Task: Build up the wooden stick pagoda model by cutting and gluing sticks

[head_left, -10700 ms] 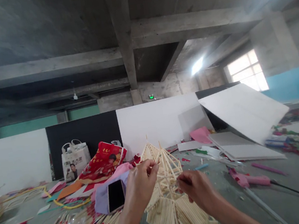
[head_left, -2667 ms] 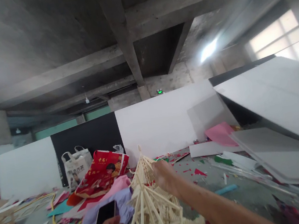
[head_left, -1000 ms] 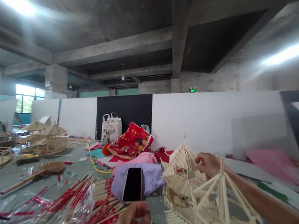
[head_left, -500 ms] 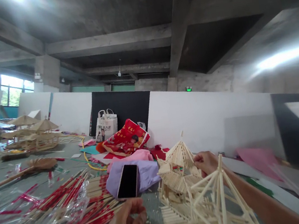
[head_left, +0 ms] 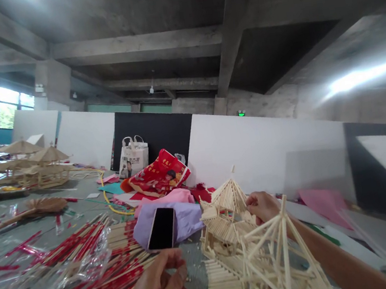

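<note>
A pale wooden-stick model point(head_left: 222, 226) with a small peaked roof stands on the table at the lower centre right. An open stick frame point(head_left: 282, 246) rises at its near side. My right hand point(head_left: 263, 205) is at the right edge of the peaked roof, fingers pinched together; what is between them is too small to make out. My left hand point(head_left: 164, 282) hovers left of the model with its fingers curled and a little apart, holding nothing visible. Just beyond it, a dark phone point(head_left: 161, 228) lies on purple cloth point(head_left: 189, 219).
Bundled red-and-tan sticks point(head_left: 107, 276) and clear plastic wrap point(head_left: 25, 283) cover the left foreground. A brush point(head_left: 45, 206), a red bag point(head_left: 163, 172) and a white bag point(head_left: 133, 157) lie farther back. More wooden models point(head_left: 50, 167) stand far left.
The view has shifted slightly, so most things sit a little farther left and the background higher. Both hands keep nearly the same places. A small dark object now shows below my left hand.
</note>
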`<state>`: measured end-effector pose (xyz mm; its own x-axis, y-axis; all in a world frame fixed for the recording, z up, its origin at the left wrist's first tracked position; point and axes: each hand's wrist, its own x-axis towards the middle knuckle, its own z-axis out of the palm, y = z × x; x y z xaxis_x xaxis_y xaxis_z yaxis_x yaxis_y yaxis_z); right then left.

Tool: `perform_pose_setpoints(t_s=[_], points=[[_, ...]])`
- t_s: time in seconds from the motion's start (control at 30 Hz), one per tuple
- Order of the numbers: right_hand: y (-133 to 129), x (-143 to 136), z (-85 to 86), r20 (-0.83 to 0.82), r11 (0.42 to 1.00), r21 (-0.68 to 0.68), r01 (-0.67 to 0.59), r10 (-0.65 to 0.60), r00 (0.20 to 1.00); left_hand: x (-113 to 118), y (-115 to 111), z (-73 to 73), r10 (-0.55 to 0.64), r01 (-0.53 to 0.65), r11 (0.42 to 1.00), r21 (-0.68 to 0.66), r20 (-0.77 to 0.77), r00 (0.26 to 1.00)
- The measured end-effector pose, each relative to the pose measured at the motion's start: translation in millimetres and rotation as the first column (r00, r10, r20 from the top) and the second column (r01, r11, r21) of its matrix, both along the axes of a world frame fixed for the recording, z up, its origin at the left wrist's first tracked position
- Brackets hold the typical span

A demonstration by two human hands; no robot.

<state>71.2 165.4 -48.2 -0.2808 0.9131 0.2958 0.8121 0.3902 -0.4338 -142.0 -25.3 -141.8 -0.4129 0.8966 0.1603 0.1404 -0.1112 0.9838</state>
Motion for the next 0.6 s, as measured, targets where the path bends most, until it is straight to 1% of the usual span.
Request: perform_pose_setpoints(t_s=[0.13, 0.27, 0.4, 0.6], points=[[4, 1, -1.8, -0.030, 0.999, -0.034, -0.011, 0.010, 1.000, 1, -1, 1.0, 0.004, -0.004, 1.000, 0.004, 0.006, 1.000], [7, 2, -4.7, -0.065, 0.997, -0.070, -0.034, 0.030, 0.997, -1, 2, -2.9, 0.015, -0.014, 1.000, 0.011, -0.014, 1.000], [11, 3, -7.3, -0.079, 0.996, -0.073, -0.055, 0.050, 0.996, -2, 4, -6.7, 0.004, -0.003, 0.999, 0.037, -0.025, 1.000], [15, 3, -9.9, -0.086, 0.995, -0.085, -0.059, 0.052, 0.995, -4, 4, -7.8, -0.010, 0.012, 0.998, 0.062, -0.029, 1.000]])
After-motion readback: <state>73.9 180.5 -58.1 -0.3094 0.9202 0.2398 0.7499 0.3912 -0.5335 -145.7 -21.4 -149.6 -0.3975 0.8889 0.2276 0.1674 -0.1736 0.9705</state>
